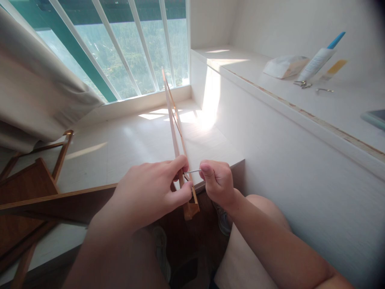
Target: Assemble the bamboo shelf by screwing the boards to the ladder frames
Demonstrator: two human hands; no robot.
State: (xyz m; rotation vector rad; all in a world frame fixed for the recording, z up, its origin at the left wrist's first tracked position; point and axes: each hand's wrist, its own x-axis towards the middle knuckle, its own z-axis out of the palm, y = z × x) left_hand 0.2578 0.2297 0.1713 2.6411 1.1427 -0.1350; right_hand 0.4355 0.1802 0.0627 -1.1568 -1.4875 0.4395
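Observation:
My left hand (150, 190) grips a long thin wooden frame piece (174, 128) near its lower end, fingers wrapped round it. The piece stands tilted, rising from below the platform edge toward the window. My right hand (217, 180) is closed in a fist just right of the piece, pinching a small metal tool (192, 171), thin like a hex key, whose tip meets the wood beside my left thumb.
A white raised platform (126, 144) lies under the window (126, 44). More wooden frame parts (33, 188) lean at the left beneath a curtain (36, 88). On the right ledge (270, 80) lie a white bag (284, 66), a tube with a blue cap (319, 60) and small metal pieces (302, 84).

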